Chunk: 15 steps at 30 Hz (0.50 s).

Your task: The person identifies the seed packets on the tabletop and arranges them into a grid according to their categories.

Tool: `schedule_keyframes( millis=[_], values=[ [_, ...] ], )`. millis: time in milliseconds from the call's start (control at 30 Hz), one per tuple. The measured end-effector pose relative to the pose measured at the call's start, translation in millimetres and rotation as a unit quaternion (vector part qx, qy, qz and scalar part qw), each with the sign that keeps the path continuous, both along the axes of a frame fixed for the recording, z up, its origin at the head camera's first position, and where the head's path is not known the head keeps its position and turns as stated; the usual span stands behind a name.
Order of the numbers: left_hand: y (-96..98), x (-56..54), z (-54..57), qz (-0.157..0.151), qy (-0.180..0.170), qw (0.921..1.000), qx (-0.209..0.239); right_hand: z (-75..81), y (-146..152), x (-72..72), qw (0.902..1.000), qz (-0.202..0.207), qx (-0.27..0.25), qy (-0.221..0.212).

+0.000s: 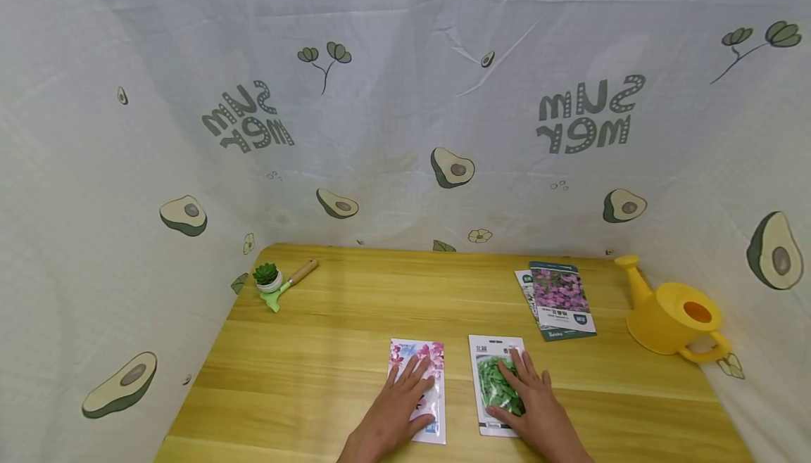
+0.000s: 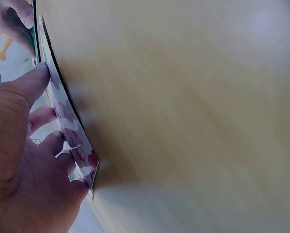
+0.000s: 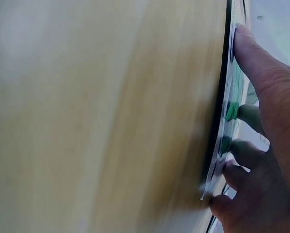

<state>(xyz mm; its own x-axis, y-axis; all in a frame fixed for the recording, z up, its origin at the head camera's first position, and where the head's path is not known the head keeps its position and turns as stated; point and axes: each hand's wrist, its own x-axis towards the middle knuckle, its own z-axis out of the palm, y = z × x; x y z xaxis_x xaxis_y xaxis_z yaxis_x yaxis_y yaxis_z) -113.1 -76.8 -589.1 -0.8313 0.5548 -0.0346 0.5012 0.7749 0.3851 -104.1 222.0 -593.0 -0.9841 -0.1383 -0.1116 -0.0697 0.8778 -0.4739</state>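
Two seed packets lie side by side near the front of the wooden table. My left hand (image 1: 397, 407) rests spread on the packet with pink flowers (image 1: 433, 385); in the left wrist view, the fingertips and thumb (image 2: 35, 80) touch this flat packet (image 2: 69, 124). On the packet with green leaves (image 1: 494, 371) lies my right hand (image 1: 535, 407), its fingers apart. The right wrist view shows that thumb (image 3: 256, 56) and the fingertips touching the packet's face (image 3: 237, 82). Each hand covers part of the print beneath it.
Behind the right hand, a purple-flower seed packet (image 1: 560, 294) overlaps another packet (image 1: 526, 283). A yellow watering can (image 1: 665, 315) stands at the right edge. At the back left are a small potted succulent (image 1: 267, 276) and a green hand tool with a wooden handle (image 1: 303, 271). Printed cloth (image 1: 393, 111) surrounds the table.
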Motion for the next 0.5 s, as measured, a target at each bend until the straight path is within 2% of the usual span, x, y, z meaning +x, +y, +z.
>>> schedule_keyframes(
  millis=[500],
  values=[
    [0.2, 0.7, 0.9, 0.001, -0.013, 0.9999, -0.008, -1.3, -3.9, 2.0, 0.9999, 0.0, -0.011, -0.007]
  ],
)
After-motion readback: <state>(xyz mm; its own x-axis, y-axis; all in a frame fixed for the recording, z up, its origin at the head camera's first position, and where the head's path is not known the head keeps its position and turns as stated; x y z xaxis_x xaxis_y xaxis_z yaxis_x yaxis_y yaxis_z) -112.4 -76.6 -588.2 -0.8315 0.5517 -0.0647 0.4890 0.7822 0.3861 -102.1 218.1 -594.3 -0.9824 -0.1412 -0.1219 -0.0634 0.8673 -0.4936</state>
